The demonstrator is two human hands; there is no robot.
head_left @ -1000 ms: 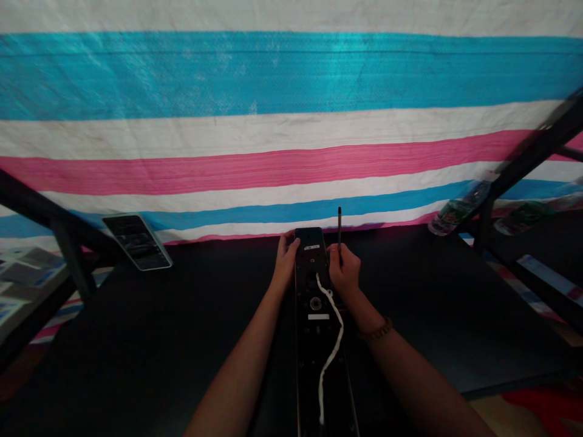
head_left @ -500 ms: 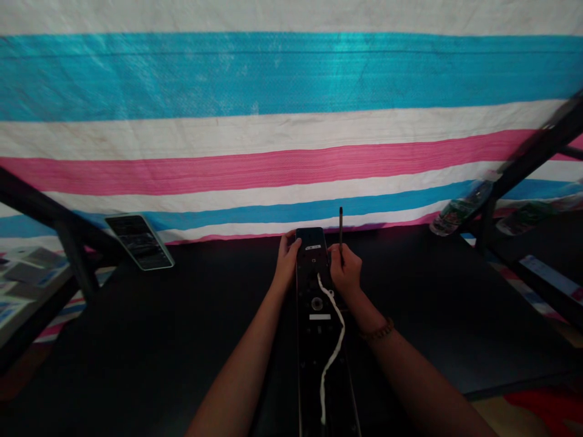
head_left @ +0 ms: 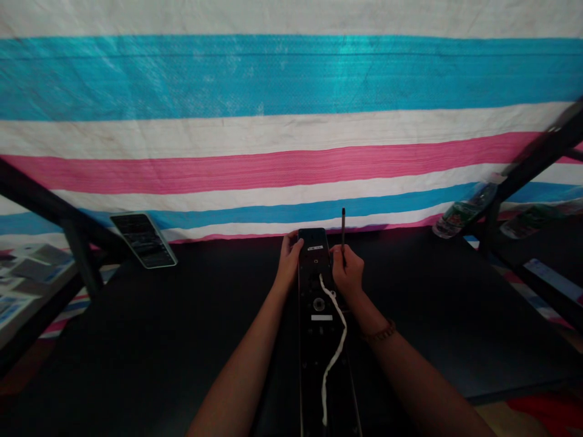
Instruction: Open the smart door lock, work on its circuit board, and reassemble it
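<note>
A long black panel-like device (head_left: 319, 349) lies lengthwise on the dark table in front of me. Small screws, white labels and a round part show on its face. A white cable (head_left: 339, 346) runs along it in a loose curve. My left hand (head_left: 288, 258) grips the far left edge, thumb on the rim and fingers wrapped around the side. At the right edge, my right hand (head_left: 348, 270) is closed around a slim dark pen-like stick (head_left: 343, 226) that points upward. Its lower end is hidden by the hand, and a beaded bracelet circles that wrist.
A phone (head_left: 143, 240) leans at the back left of the table (head_left: 204, 328). Plastic bottles (head_left: 460, 213) lie tilted at the right by a dark metal frame (head_left: 542, 152). Boxes (head_left: 39, 267) sit at the far left. A striped tarp (head_left: 273, 79) hangs behind.
The whole view has shifted slightly. Both hands keep the same places on the device, and the stick remains upright in my right hand.
</note>
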